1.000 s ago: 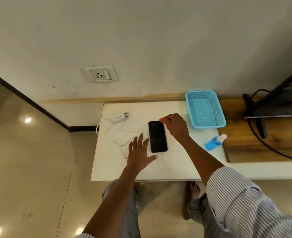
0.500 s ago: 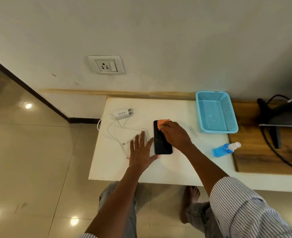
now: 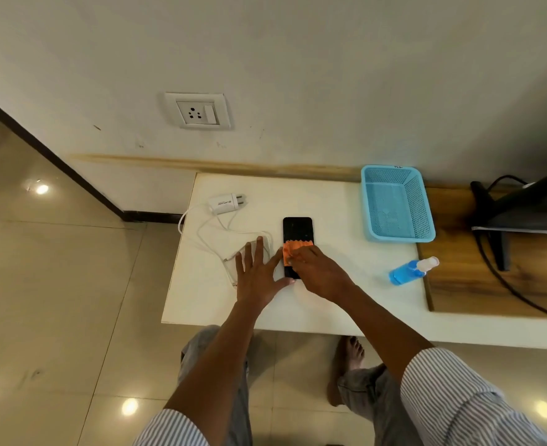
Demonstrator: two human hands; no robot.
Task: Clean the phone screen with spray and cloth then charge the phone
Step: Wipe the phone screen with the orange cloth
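Right hand (image 3: 317, 272) presses 1 cloth (image 3: 294, 249) on 1 phone (image 3: 297, 229); left hand (image 3: 257, 276) flat, spread

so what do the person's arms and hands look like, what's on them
Both forearms are bare. The left hand and right hand wear no gloves, and no rings or watch show. Each arm has a white shirt sleeve with thin dark stripes, left sleeve and right sleeve, pushed up towards the elbow.

The white charger (image 3: 226, 203) bears dark lettering, too small to read.
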